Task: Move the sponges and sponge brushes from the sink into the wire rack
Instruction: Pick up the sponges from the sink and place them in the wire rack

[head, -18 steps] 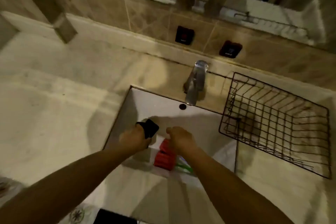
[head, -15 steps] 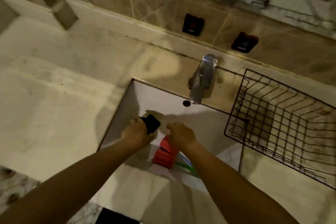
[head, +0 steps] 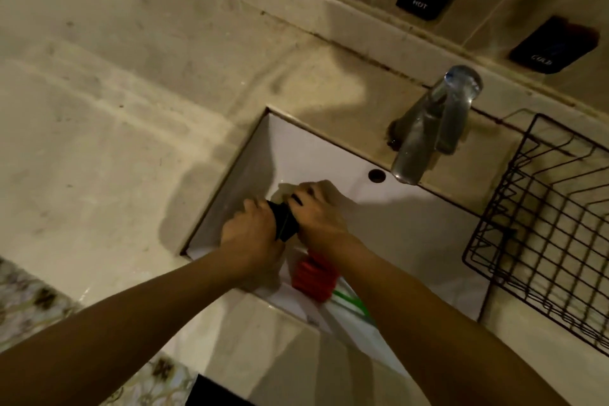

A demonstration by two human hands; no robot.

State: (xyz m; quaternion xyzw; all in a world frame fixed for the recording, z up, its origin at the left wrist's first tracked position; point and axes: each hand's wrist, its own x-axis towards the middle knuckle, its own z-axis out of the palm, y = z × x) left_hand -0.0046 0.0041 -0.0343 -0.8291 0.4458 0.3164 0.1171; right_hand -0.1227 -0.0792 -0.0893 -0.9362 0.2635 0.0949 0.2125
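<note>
Judging by the wire rack [head: 540, 234], in which nothing is seen on the visible part, the task is only at its beginning. Inside the sink [head: 329, 155] a black sponge [head: 284, 222] is clamped between the left hand [head: 250, 237] and the right hand [head: 316, 214], both closed on it. A red sponge brush [head: 313, 277] is left lower in the sink, with a green handle [head: 349, 298] beside it.

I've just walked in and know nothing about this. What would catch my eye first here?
Probably the two hands, left hand and right hand, meeting over the white sink and clutching a black sponge between them. Just below them a bright red sponge lies in the sink. To the right, on the counter, stands a dark wire rack with nothing visible inside.
</note>
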